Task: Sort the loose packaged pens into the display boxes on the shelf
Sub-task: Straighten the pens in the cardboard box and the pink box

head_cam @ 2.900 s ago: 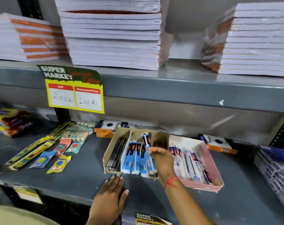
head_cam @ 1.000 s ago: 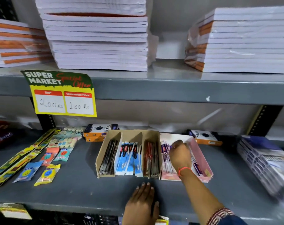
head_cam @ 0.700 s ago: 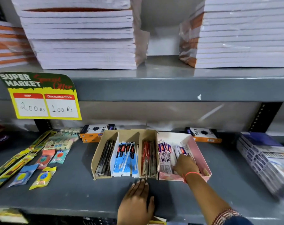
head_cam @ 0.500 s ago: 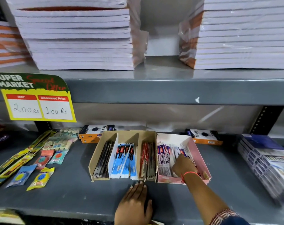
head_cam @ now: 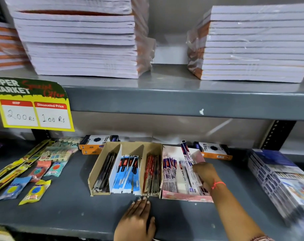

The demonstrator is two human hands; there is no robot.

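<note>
A brown cardboard display box (head_cam: 97, 168) with three compartments sits mid-shelf, holding black pens (head_cam: 105, 172), blue-packaged pens (head_cam: 127, 173) and red pens (head_cam: 152, 173). Beside it on the right is a pink box (head_cam: 186, 197) of white and purple packaged pens (head_cam: 170, 173). My right hand (head_cam: 206, 172) is inside the pink box, gripping a white and purple packaged pen (head_cam: 187, 154) that tilts up out of the box. My left hand (head_cam: 136, 221) lies flat on the shelf in front of the brown box, fingers together, holding nothing.
Loose sachets and long yellow-green packs (head_cam: 26, 171) lie on the left of the grey shelf (head_cam: 69, 206). Two orange-black boxes (head_cam: 95, 144) (head_cam: 212, 150) stand behind. A blue-white stack (head_cam: 279, 181) sits at right. Notebook stacks (head_cam: 78, 40) and a price sign (head_cam: 33, 105) are above.
My right hand left the brown box, moved into the pink box and has lifted one packaged pen by its lower end. My left hand stayed flat on the shelf.
</note>
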